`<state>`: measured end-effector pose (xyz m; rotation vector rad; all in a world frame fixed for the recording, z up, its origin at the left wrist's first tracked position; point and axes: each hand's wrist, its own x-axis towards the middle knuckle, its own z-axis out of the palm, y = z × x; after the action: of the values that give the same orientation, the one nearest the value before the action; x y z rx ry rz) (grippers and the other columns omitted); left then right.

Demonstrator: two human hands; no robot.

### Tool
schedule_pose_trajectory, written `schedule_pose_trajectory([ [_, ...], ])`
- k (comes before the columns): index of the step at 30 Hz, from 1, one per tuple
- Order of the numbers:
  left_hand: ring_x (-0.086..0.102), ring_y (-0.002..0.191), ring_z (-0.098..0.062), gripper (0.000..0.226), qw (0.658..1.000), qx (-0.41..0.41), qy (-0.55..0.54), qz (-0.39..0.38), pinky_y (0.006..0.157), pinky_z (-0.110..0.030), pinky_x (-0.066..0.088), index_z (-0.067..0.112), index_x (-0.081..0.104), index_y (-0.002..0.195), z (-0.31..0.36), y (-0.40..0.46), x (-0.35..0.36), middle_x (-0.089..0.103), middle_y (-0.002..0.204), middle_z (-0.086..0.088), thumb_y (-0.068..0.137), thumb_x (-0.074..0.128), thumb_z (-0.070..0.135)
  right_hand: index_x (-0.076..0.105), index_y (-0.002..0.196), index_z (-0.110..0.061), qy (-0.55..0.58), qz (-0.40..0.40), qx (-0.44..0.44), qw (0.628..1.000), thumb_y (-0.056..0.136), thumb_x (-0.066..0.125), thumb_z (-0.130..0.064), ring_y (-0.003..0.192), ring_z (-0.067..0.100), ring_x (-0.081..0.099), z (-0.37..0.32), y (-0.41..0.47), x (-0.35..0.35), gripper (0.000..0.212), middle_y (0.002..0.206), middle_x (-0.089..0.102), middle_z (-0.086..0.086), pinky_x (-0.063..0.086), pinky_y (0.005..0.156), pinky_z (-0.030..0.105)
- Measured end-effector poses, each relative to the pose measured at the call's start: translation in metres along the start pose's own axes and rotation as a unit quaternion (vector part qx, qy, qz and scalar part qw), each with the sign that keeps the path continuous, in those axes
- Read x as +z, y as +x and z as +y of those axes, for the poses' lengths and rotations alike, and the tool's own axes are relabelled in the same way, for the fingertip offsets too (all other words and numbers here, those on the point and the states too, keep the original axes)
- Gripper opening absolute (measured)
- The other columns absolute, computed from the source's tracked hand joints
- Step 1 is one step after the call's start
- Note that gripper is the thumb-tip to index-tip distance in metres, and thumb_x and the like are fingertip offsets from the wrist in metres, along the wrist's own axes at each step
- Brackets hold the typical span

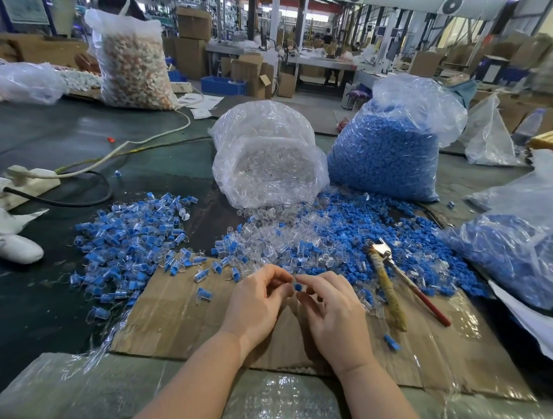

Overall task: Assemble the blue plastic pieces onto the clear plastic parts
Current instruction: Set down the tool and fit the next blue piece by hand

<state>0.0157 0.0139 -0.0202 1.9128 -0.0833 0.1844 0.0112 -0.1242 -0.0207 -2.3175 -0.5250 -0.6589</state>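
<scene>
1. We work over a flattened cardboard sheet (pixel 180 313) laid on the dark table (pixel 40 293); its near half is the only bare room, on both sides of our wrists.
2. On the left a pile of assembled pieces (pixel 132 243) spills over the cardboard's far-left corner; ahead, loose clear parts (pixel 286 238) and loose blue pieces (pixel 392 234) crowd its far edge.
3. Pliers (pixel 396 276) lie close on the right, and one stray blue piece (pixel 392 342) lies nearer us.
4. The tipped bag of clear parts (pixel 268 154) and the upright bag of blue pieces (pixel 387 151) wall off the back.
5. Our left hand (pixel 257 301) and right hand (pixel 330 311) meet above the cardboard, fingertips curled inward.
6. The right pinches a small blue piece (pixel 298 286); the left pinches something we cannot make out, presumably clear.
</scene>
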Motion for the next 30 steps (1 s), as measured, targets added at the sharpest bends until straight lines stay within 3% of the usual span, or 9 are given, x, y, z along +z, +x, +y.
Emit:
schedule_pose_trajectory([
  [5, 0.063, 0.075, 0.000, 0.020, 1.000, -0.001, -0.004, -0.003, 0.072, -0.015, 0.050, 0.029, 0.062, 0.083, -0.0004, 0.0002, 0.0005, 0.067, 0.078, 0.008, 0.087, 0.060, 0.009, 0.072, 0.095, -0.017, 0.013, -0.006, 0.005, 1.000, 0.084, 0.046, -0.045, 0.077, 0.019, 0.058, 0.0000, 0.0018, -0.0007, 0.039, 0.081, 0.061, -0.003, 0.051, 0.065, 0.036],
  [17, 0.061, 0.072, -0.001, 0.021, 1.000, 0.006, 0.008, -0.002, 0.068, -0.011, 0.048, 0.032, 0.062, 0.081, 0.0007, -0.0004, 0.0011, 0.067, 0.078, 0.008, 0.085, 0.064, 0.011, 0.072, 0.094, -0.016, -0.004, 0.001, -0.007, 1.000, 0.083, 0.045, -0.044, 0.075, 0.018, 0.058, -0.0007, 0.0016, -0.0009, 0.040, 0.080, 0.060, -0.003, 0.051, 0.064, 0.035],
  [21, 0.062, 0.075, -0.008, 0.017, 1.000, 0.009, 0.020, 0.003, 0.071, -0.018, 0.051, 0.028, 0.063, 0.081, 0.0005, 0.0002, 0.0011, 0.066, 0.077, 0.007, 0.083, 0.066, 0.012, 0.072, 0.092, -0.015, 0.000, -0.004, -0.006, 1.000, 0.083, 0.051, -0.043, 0.074, 0.020, 0.058, -0.0022, 0.0015, -0.0023, 0.037, 0.079, 0.060, -0.001, 0.051, 0.064, 0.034],
  [25, 0.062, 0.077, -0.009, 0.013, 0.999, 0.017, 0.040, 0.000, 0.075, -0.023, 0.052, 0.027, 0.062, 0.083, 0.0006, 0.0006, 0.0003, 0.066, 0.079, 0.008, 0.083, 0.067, 0.015, 0.070, 0.096, -0.012, -0.024, 0.003, -0.010, 1.000, 0.076, 0.073, -0.014, 0.076, 0.019, 0.059, -0.0007, -0.0008, 0.0002, 0.020, 0.082, 0.060, -0.002, 0.051, 0.068, 0.032],
  [30, 0.061, 0.076, -0.008, 0.017, 0.999, 0.009, 0.047, -0.003, 0.074, -0.020, 0.051, 0.031, 0.059, 0.079, 0.0001, 0.0005, 0.0004, 0.064, 0.078, 0.009, 0.083, 0.067, 0.017, 0.066, 0.099, -0.008, -0.042, 0.080, 0.043, 0.995, 0.078, 0.071, -0.006, 0.084, 0.020, 0.057, 0.0020, 0.0055, -0.0089, 0.021, 0.089, 0.062, 0.001, 0.048, 0.079, 0.037],
])
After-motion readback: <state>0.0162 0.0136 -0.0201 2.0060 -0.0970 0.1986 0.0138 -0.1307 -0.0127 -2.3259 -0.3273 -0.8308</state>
